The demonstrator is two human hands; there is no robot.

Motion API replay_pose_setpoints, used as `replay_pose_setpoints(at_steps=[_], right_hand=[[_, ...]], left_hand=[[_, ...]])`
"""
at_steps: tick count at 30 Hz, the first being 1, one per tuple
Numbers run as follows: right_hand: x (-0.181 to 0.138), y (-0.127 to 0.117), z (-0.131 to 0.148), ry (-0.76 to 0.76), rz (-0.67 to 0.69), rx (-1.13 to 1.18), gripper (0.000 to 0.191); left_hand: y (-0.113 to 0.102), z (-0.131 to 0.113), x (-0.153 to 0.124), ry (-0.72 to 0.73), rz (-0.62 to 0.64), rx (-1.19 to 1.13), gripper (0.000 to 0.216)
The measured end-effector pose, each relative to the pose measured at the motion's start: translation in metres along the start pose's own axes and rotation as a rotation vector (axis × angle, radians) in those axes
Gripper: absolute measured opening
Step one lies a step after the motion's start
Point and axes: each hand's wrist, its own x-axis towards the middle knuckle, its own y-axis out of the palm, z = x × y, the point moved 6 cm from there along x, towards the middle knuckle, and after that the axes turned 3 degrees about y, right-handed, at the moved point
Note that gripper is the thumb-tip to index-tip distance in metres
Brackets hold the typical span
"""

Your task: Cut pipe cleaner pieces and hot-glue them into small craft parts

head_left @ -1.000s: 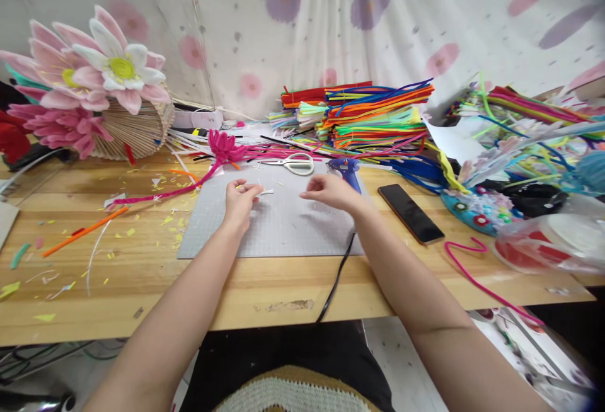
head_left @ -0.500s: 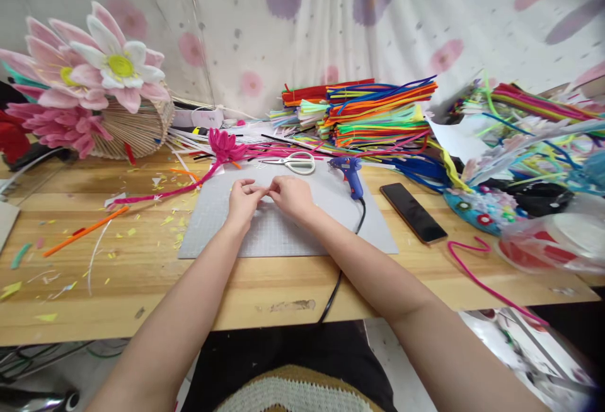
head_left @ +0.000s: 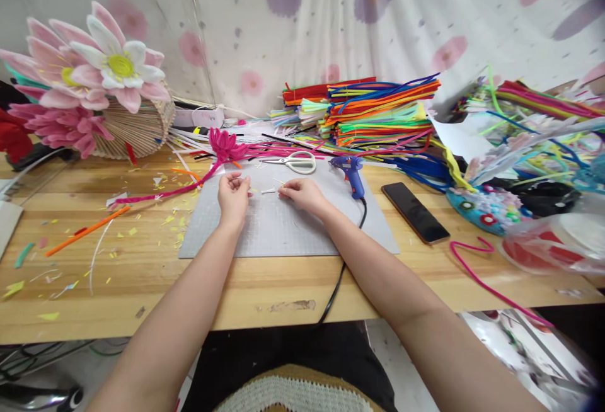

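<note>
1. Counter: your wooden counter [head_left: 161, 298] carries a grey mat [head_left: 278, 245] near its front edge.
2. Left hand [head_left: 233, 201]: above the mat's left half, fingers curled; you cannot tell whether they grip anything.
3. Right hand [head_left: 303, 195]: above the mat's middle, fingertips drawn together; you cannot tell whether they grip anything.
4. Small white piece [head_left: 268, 191]: on the mat between your hands, near your right fingertips.
5. Scissors [head_left: 302, 162]: at the mat's back edge. Glue gun [head_left: 353, 180]: toward its back right corner.
6. Phone [head_left: 416, 213]: beside the mat's right edge.
7. Scraps [head_left: 48, 317]: scattered toward the counter's front left corner.
8. Colored stem bundles [head_left: 378, 109]: along the back edge, before a floral-print curtain [head_left: 231, 2].
</note>
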Motion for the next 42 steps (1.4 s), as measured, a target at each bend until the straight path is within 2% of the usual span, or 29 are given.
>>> replay_pose_setpoints(at_steps=[4,7,9,12,14,16,23,30,35,37,42], right_hand=[[-0.002,-0.004,0.000,0.027,-0.066,-0.023,0.012],[-0.006,-0.005,0.005,0.036,-0.099,-0.065,0.015],[-0.009,-0.002,0.008,0.021,-0.095,-0.094,0.016],[-0.010,0.001,0.010,-0.014,-0.084,-0.126,0.016],[-0.010,0.002,0.011,-0.039,-0.083,-0.143,0.015],[-0.010,0.002,0.011,-0.053,-0.085,-0.156,0.015],[-0.010,0.000,0.010,-0.080,-0.091,-0.127,0.014],[-0.012,0.000,0.013,-0.117,-0.093,-0.175,0.011],[-0.009,-0.002,0.009,-0.113,-0.115,-0.162,0.010],[-0.005,-0.008,0.003,-0.081,-0.167,-0.099,0.010],[0.004,-0.038,-0.020,0.027,-0.415,0.230,0.017]], left_hand=[[-0.005,-0.002,0.004,0.004,-0.042,0.005,0.023],[-0.006,0.000,0.007,0.046,-0.023,0.048,0.021],[-0.002,0.000,0.006,0.121,0.038,0.100,0.024],[0.012,-0.001,-0.003,0.245,0.203,0.218,0.039],[0.022,0.001,-0.010,0.254,0.316,0.257,0.046],[0.028,0.004,-0.015,0.229,0.368,0.266,0.046],[0.025,0.008,-0.012,0.201,0.308,0.167,0.045],[0.030,0.006,-0.017,0.164,0.326,0.197,0.051],[0.027,0.006,-0.012,0.056,0.241,0.094,0.051],[0.025,0.004,-0.008,0.038,0.196,0.073,0.050],[0.032,-0.005,0.003,0.035,0.159,0.152,0.047]])
